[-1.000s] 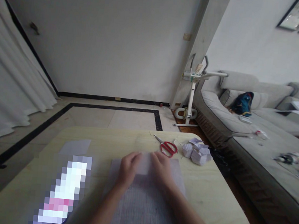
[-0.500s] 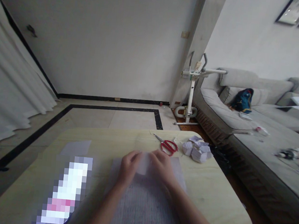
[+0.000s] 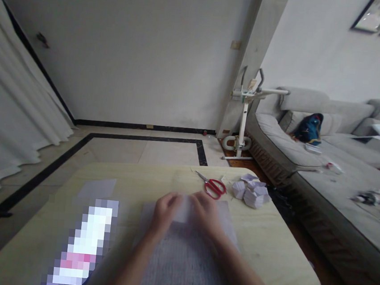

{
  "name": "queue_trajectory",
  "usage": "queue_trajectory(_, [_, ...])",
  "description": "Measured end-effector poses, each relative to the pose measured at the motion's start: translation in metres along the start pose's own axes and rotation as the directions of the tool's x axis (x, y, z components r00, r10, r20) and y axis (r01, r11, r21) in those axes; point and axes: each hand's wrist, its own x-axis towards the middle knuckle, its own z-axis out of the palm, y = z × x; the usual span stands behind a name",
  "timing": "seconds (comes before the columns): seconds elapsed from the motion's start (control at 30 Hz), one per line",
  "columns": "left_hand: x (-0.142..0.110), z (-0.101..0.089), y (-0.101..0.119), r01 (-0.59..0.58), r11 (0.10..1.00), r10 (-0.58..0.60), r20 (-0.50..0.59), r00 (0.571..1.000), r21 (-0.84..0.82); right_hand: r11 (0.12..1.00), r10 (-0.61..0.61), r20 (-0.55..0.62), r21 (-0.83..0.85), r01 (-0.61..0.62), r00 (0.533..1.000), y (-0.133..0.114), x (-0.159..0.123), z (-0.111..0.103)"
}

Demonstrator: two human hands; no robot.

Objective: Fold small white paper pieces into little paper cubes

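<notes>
Between my two hands is a small pale piece of paper (image 3: pixel 182 211), pinched along its far edge. My left hand (image 3: pixel 166 208) has its fingers closed on the left side of that paper, and my right hand (image 3: pixel 205 212) closes on the right side. The fingertips are somewhat blurred. Beneath them lies a larger printed sheet (image 3: pixel 184 267), flat on the table. Red-handled scissors (image 3: pixel 214 188) rest just beyond my right hand. To their right sits a cluster of folded paper pieces (image 3: pixel 252 191).
The light wooden table (image 3: pixel 276 254) has rounded corners. On its left side lie a blank paper sheet (image 3: pixel 97 188) and a pixelated bright object (image 3: pixel 86 240). Past the table stand an exercise machine (image 3: pixel 243 120) and a grey sofa (image 3: pixel 283 147) along the right.
Both hands keep hold of the small paper in nearly the same spot. The whole view has shifted very slightly.
</notes>
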Motion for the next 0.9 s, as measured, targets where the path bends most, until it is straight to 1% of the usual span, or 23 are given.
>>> queue_trajectory(0.1, [0.001,0.0,-0.003,-0.036,0.998,0.036,-0.004,0.999,0.059,0.999,0.029,-0.002,0.035,-0.029,1.0,-0.001,0.001,0.002])
queue_trajectory(0.2, [0.002,-0.002,-0.005,-0.079,0.993,0.083,-0.038,0.996,0.093,0.997,0.062,0.023,0.052,-0.063,0.998,-0.004,0.001,0.005])
queue_trajectory(0.27, [0.002,-0.003,-0.005,-0.078,0.992,0.083,-0.052,0.995,0.095,0.994,0.086,0.03,0.062,-0.088,0.996,-0.004,0.001,0.005])
queue_trajectory(0.33, [0.002,-0.003,-0.004,-0.051,0.996,0.055,-0.052,0.997,0.071,0.991,0.11,0.025,0.081,-0.111,0.994,-0.004,0.001,0.005])
queue_trajectory(0.4, [0.002,-0.002,-0.004,-0.008,1.0,0.008,-0.02,1.0,0.022,0.987,0.129,0.021,0.096,-0.131,0.991,-0.001,0.003,0.003])
queue_trajectory(0.5, [0.002,0.0,-0.004,0.055,0.997,-0.049,0.097,0.994,-0.053,0.984,0.148,-0.017,0.098,-0.146,0.989,0.003,0.005,0.001])
queue_trajectory(0.53, [0.001,0.0,-0.005,0.057,0.997,-0.049,0.132,0.99,-0.058,0.985,0.146,-0.037,0.098,-0.142,0.989,0.004,0.006,0.0])
queue_trajectory(0.6, [0.001,0.0,-0.007,0.029,0.999,-0.023,0.155,0.988,-0.033,0.987,0.136,-0.068,0.097,-0.129,0.988,0.005,0.006,-0.001])
queue_trajectory(0.7, [0.002,0.0,-0.012,-0.033,0.999,0.031,0.096,0.995,0.017,0.988,0.132,-0.041,0.09,-0.128,0.99,0.004,0.006,0.0])
queue_trajectory(0.8, [0.003,0.001,-0.016,-0.062,0.997,0.06,0.04,0.997,0.041,0.989,0.136,0.003,0.054,-0.136,0.991,0.002,0.005,0.001])
queue_trajectory(0.9, [0.003,0.004,-0.019,-0.083,0.996,0.082,0.036,0.996,0.023,0.991,0.128,-0.006,0.048,-0.128,0.992,0.003,0.006,0.001])
